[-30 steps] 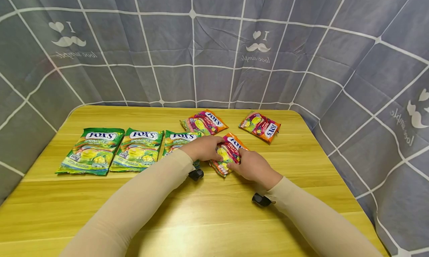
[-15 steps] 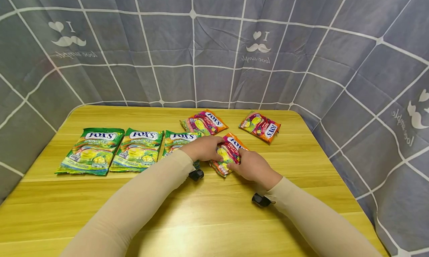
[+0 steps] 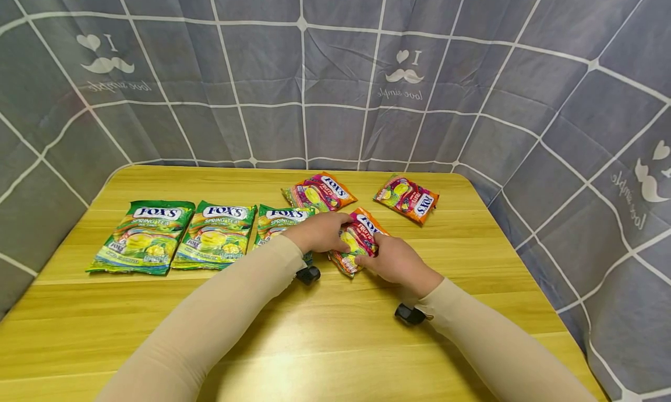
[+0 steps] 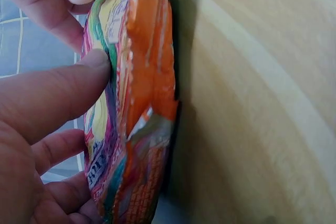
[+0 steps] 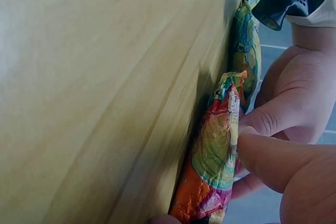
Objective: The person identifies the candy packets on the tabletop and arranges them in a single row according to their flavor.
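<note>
While left hand (image 3: pixel 321 232) and right hand (image 3: pixel 397 263) pinch a FOX'S FRUITS packet (image 3: pixel 359 239), SPRING TEA bags (image 3: pixel 214 239) leftward, green

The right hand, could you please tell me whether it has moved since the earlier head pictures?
No; the right hand shows no visible shift in any direction against the table.

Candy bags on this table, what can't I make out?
Head view: much of the rightmost green bag, hidden by the left hand and sleeve.
Left wrist view: ends of the orange-and-red bag, cut off by top and bottom edges.
Head view: fine print on the leftmost bag, too small.
</note>
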`<action>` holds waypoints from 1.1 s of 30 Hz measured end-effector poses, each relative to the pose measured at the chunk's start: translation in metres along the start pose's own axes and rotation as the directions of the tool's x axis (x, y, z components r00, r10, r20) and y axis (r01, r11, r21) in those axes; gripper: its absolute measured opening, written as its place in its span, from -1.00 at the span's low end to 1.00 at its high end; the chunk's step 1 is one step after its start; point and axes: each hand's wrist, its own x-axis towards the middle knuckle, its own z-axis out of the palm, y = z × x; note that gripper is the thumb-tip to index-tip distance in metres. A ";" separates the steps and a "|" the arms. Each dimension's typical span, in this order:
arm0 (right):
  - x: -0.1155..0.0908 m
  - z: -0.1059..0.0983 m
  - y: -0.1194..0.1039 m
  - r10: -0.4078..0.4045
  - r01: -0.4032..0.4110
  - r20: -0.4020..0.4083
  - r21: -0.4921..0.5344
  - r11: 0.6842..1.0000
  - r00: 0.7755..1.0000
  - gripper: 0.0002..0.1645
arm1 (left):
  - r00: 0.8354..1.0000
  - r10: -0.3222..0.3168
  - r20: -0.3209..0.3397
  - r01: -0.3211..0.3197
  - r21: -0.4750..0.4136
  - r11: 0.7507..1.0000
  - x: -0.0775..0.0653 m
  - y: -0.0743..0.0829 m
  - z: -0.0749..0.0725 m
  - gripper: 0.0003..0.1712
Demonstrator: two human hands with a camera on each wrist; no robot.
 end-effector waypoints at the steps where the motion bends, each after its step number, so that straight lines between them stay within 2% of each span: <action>1: 0.000 0.000 0.001 0.000 0.000 0.001 0.014 1.000 1.000 0.04 | 1.000 0.002 -0.003 -0.002 -0.004 1.000 0.000 0.000 0.000 -0.11; 7: 0.001 0.001 0.005 0.008 -0.009 0.009 0.125 0.992 1.000 0.10 | 1.000 -0.002 -0.031 0.002 0.001 1.000 -0.001 0.002 0.002 -0.16; 14: 0.004 0.000 0.009 0.032 -0.026 -0.022 0.253 0.967 0.999 0.06 | 0.997 0.009 -0.070 -0.011 -0.030 0.999 -0.003 0.007 0.004 -0.24; 21: 0.009 0.002 0.016 0.053 -0.042 -0.026 0.300 0.953 0.998 0.06 | 0.994 -0.014 -0.107 0.006 -0.072 0.997 -0.007 0.008 0.007 -0.31; 25: 0.010 0.002 0.018 0.056 -0.042 -0.035 0.331 0.943 0.998 0.01 | 0.991 -0.008 -0.133 -0.006 -0.100 0.995 -0.010 0.008 0.008 -0.34; 33: 0.014 -0.005 0.020 -0.025 0.048 -0.077 0.313 0.949 0.997 -0.11 | 0.985 0.002 -0.171 -0.026 -0.142 0.990 -0.021 0.003 0.010 -0.36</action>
